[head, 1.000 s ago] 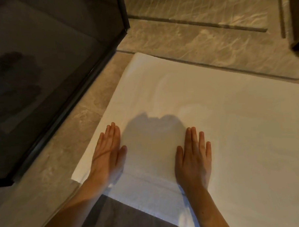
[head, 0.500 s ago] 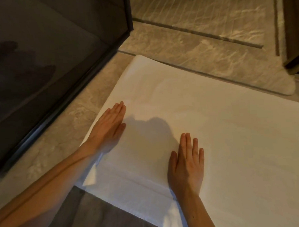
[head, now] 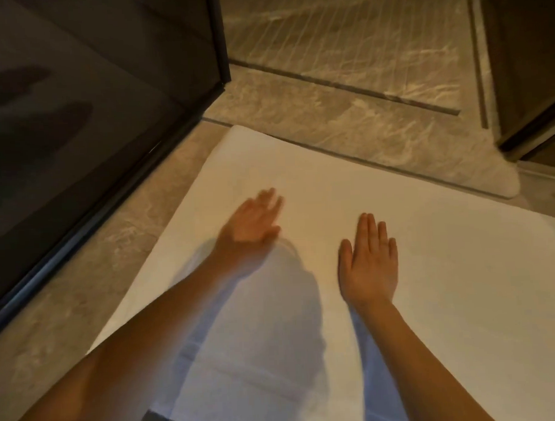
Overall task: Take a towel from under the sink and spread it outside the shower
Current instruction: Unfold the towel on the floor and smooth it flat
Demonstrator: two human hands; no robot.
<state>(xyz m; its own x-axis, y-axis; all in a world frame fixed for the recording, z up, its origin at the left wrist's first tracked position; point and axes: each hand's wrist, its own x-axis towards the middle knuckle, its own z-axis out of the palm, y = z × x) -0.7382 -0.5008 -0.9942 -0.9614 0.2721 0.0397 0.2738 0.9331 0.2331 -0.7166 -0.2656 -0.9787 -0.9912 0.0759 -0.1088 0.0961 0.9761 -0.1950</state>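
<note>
Where the towel [head: 448, 282] lies flat, right grip [head: 369, 263] presses it, left grip [head: 251, 224] blurred.

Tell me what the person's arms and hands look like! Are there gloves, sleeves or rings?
Both are bare. The left hand and right hand wear no gloves. The right hand's fingers show no rings; the left hand is too blurred to check. The left forearm and right forearm have no sleeves, watch or bracelet as far as the picture reaches.
</note>
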